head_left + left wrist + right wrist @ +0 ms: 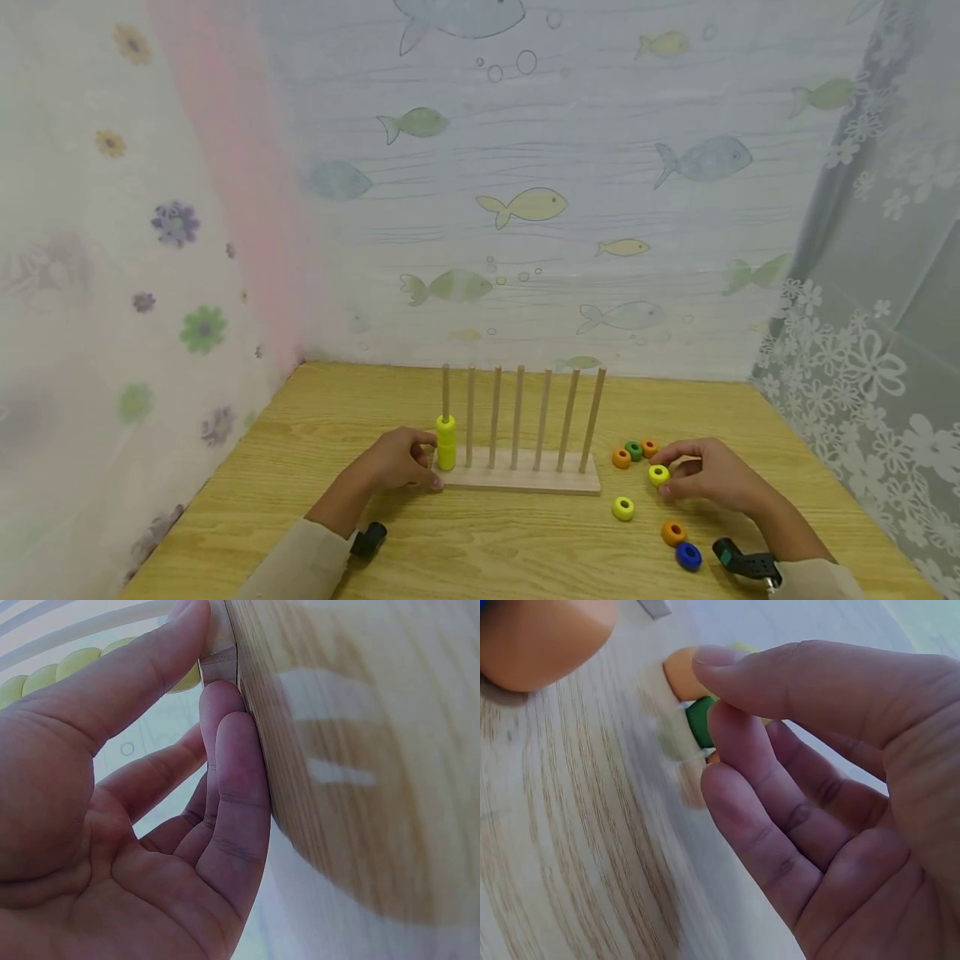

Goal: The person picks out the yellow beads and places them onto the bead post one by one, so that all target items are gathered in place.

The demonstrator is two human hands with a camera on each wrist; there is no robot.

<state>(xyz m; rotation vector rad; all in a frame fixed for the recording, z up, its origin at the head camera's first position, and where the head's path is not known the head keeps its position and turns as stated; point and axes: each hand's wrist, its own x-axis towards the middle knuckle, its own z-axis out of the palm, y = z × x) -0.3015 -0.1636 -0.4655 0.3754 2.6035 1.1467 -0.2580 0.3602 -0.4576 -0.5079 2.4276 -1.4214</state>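
Note:
A wooden peg rack (517,480) stands on the table with a row of upright pegs. Yellow beads (446,457) are stacked on its leftmost peg, and the other pegs are bare. My left hand (396,462) grips the left end of the rack's base; in the left wrist view the thumb lies over the base end (219,669) and fingertips touch its side. To the right of the rack, my right hand (716,479) pinches a yellow bead (657,482) between thumb and fingers. The right wrist view mostly hides that bead behind the thumb.
Left of the right hand lie a green bead (633,445) and two orange beads, one of them (619,463) nearest the rack. A loose yellow bead (623,514) lies closer to me. Another orange bead (671,540) touches a blue bead (687,565) near the right wrist.

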